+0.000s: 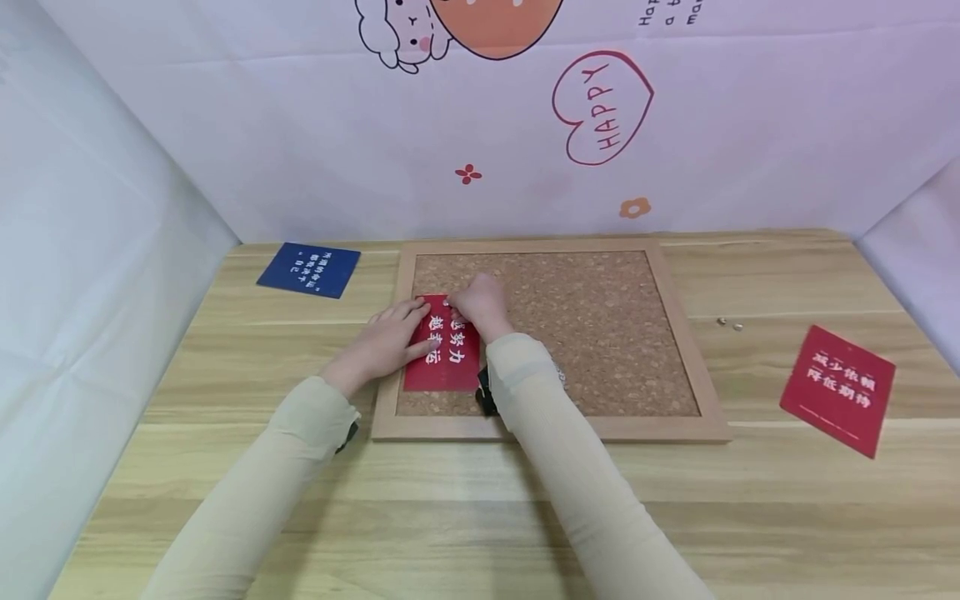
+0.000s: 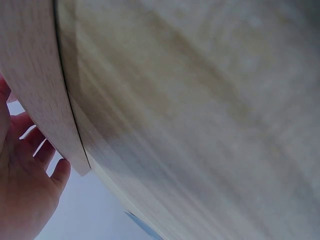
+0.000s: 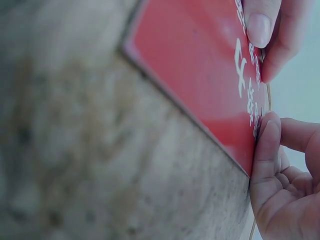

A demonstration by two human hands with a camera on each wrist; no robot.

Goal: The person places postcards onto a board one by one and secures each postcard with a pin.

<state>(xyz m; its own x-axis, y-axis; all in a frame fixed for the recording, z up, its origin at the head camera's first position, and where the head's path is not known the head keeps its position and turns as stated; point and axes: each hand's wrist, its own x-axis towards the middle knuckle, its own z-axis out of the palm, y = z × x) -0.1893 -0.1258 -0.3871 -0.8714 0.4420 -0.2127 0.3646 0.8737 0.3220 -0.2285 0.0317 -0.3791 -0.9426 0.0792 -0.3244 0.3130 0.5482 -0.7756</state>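
A red card (image 1: 442, 379) with white characters lies on the left part of a wood-framed cork board (image 1: 600, 333). My left hand (image 1: 382, 346) rests on the card's left side, thumb across its face and fingers near the upper left corner. At the top edge, my right hand (image 1: 483, 304) has curled fingers, with thumb and forefinger pinched together beside a small pale spot. In the right wrist view those pinched fingertips (image 3: 270, 125) meet at the card (image 3: 195, 70); what seems to be a thumbtack between them is mostly hidden.
Two small metal thumbtacks (image 1: 730, 324) lie on the wooden table (image 1: 390, 517) right of the board. Another red card (image 1: 840, 392) lies farther right. A blue card (image 1: 309, 270) is at the back left. Small silvery bits (image 1: 560, 377) show beside the right sleeve on the cork.
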